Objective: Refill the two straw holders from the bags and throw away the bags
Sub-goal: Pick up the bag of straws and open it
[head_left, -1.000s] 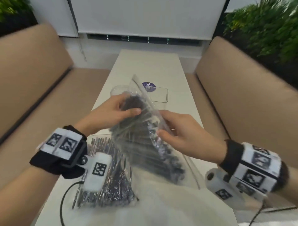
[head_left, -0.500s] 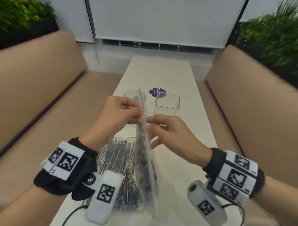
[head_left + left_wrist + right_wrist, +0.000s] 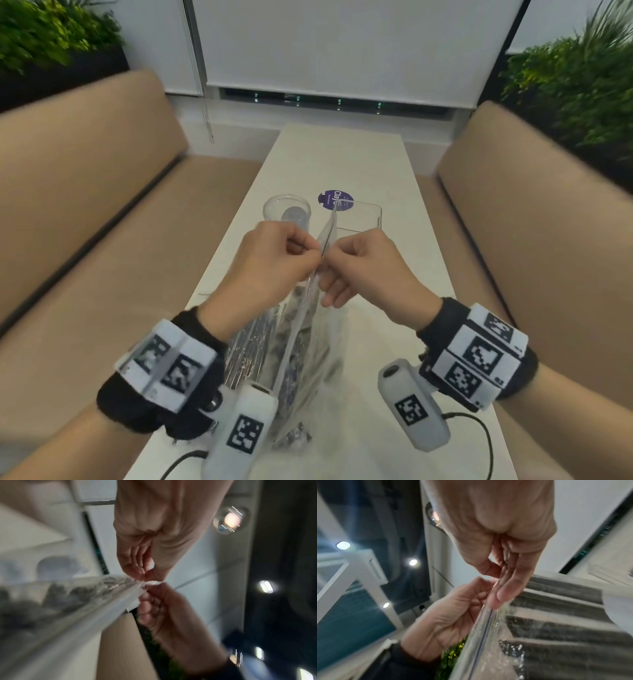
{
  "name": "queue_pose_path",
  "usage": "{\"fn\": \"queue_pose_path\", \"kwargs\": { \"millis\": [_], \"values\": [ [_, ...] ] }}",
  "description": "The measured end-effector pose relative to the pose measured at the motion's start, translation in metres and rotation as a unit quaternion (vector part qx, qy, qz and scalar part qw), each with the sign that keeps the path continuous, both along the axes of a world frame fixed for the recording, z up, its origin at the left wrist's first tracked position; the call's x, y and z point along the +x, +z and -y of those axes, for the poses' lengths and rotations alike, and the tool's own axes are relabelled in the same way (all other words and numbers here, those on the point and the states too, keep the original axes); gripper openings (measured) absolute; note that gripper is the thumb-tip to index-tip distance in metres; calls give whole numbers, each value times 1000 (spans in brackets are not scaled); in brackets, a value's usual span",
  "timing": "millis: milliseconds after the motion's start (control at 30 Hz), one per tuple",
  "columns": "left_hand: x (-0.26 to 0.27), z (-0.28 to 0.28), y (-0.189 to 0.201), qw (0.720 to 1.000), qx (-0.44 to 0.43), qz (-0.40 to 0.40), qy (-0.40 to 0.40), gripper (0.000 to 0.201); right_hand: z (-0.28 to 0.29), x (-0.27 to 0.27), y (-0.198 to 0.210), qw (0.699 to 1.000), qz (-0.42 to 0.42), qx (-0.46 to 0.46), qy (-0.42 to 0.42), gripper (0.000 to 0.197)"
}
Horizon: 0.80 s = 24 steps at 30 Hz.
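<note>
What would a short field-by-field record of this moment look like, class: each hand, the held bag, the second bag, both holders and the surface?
left hand: pinches the held bag's top edge from the left
right hand: pinches the same edge from the right
held bag: clear, upright, dark straws inside, zip strip looks closed
second bag: lies flat on the table, under the left wrist
round holder: clear, no straws
square holder: clear, no straws
table: white, long, between two tan benches

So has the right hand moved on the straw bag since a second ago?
Yes. The right hand has climbed from the side of the straw bag to its top edge, nearer the square holder, where it now pinches opposite the left hand.
</note>
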<state>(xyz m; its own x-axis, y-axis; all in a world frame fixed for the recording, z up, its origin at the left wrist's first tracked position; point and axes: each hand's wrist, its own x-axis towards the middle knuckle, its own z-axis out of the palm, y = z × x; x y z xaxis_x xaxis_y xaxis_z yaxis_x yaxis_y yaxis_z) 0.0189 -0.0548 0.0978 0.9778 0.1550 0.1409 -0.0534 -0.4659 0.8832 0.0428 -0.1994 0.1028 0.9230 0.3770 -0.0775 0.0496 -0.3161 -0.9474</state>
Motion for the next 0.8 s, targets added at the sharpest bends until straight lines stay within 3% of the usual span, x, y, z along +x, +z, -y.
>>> {"fn": "queue_pose_path", "kwargs": {
  "millis": [67,133,200,300,400,567,667,733,800],
  "values": [
    [-2,2,-1,984,152,74,57,5,3,-1,1,997,57,-48,-23,30],
    [-2,-7,1,967,198,125,95,7,8,-1,3,994,83,-62,-34,31],
    [-4,-14,1,961,223,157,49,13,14,1,6,995,78,-52,-45,30],
    [-12,-1,1,960,252,110,-61,13,13,4,8,995,78,-44,-51,28],
    [-7,8,-4,978,202,15,-53,19,4,1,6,994,92,-41,-49,23],
    [-1,-2,-6,976,208,36,-54,51,9,-3,-4,993,50,-104,-10,15],
    [-6,-36,-15,939,326,-10,-111,74,46,5,5,974,95,-199,-45,19],
    [-12,-58,-17,889,422,-106,-141,89,75,10,17,967,54,-244,-42,18],
    [-16,-66,-11,857,452,-186,-164,86,93,9,22,964,-21,-267,3,14]
  ]
}}
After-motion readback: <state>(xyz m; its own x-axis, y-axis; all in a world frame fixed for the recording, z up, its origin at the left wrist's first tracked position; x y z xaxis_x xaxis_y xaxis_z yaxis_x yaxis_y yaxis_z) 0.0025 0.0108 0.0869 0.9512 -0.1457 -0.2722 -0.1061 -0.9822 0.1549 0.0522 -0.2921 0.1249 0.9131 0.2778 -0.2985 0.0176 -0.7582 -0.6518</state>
